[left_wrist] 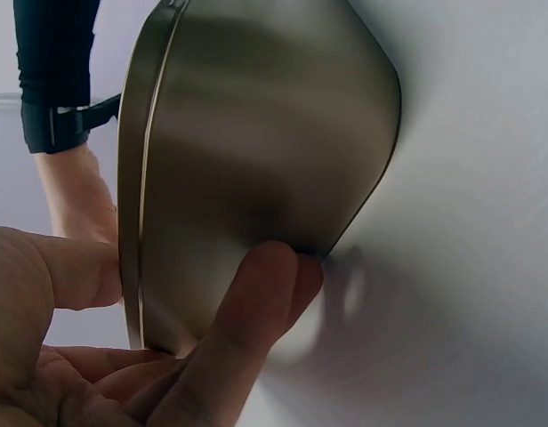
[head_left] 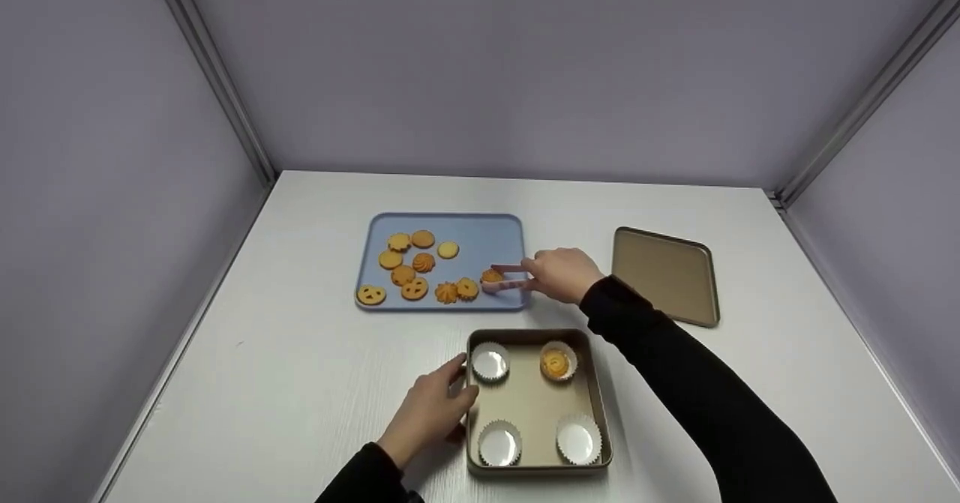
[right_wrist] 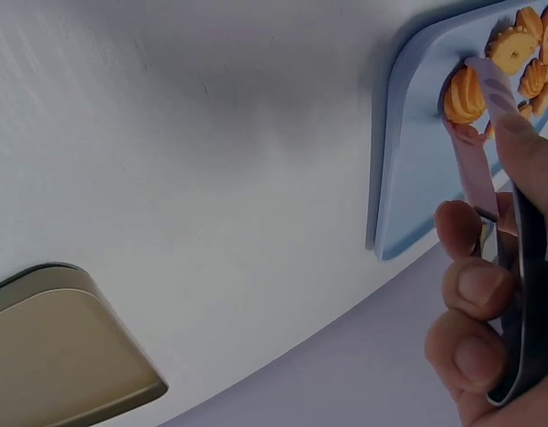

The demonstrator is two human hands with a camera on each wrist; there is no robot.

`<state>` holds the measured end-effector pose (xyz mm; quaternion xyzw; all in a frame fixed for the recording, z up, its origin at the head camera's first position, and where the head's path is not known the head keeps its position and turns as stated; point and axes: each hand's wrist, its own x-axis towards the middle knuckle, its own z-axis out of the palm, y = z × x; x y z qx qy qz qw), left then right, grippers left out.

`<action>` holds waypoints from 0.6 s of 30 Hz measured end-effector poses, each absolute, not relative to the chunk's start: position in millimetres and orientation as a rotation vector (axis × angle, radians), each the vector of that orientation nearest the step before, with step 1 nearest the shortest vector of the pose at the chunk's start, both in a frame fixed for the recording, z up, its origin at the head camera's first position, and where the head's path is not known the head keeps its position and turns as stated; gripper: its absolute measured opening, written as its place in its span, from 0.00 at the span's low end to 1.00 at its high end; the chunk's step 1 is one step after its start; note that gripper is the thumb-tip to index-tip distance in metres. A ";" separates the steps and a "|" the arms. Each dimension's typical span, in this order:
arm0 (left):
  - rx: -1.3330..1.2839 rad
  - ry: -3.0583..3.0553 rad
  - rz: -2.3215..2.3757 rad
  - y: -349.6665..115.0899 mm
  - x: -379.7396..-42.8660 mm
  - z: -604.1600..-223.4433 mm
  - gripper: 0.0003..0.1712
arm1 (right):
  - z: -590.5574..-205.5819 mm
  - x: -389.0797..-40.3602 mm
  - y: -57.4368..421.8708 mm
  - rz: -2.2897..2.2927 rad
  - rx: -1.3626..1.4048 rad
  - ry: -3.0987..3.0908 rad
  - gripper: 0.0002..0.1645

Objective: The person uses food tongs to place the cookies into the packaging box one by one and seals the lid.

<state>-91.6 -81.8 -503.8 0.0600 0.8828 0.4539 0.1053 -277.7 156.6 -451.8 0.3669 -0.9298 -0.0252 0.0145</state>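
My right hand grips small tongs with pale pink tips. These tips stand on either side of a swirled cookie at the right end of the blue tray. Closer to me is a deep gold-brown baking tin. At its left wall, my left hand holds the tin, the thumb at the rim and fingers against the outer side. Inside are several white paper cups; the back right cup contains a swirled cookie, and the front left cup is empty.
More cookies of several shapes lie on the blue tray, among them a face-like round one and a pale round one. A flat gold-brown lid or shallow tray lies at the right. Grey walls surround the white table.
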 end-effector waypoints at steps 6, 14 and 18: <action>0.182 2.604 1.339 -81.4 -91.3 -503.7 0.37 | -452.3 -275.3 166.4 -0.085 1.169 -2.804 0.17; 0.177 2.595 1.348 -80.4 -90.7 -502.8 0.37 | -441.9 -265.8 186.1 -0.022 1.182 -2.683 0.19; 0.163 2.584 1.351 -80.8 -90.7 -503.3 0.36 | -434.3 -257.8 193.1 0.028 1.197 -2.613 0.20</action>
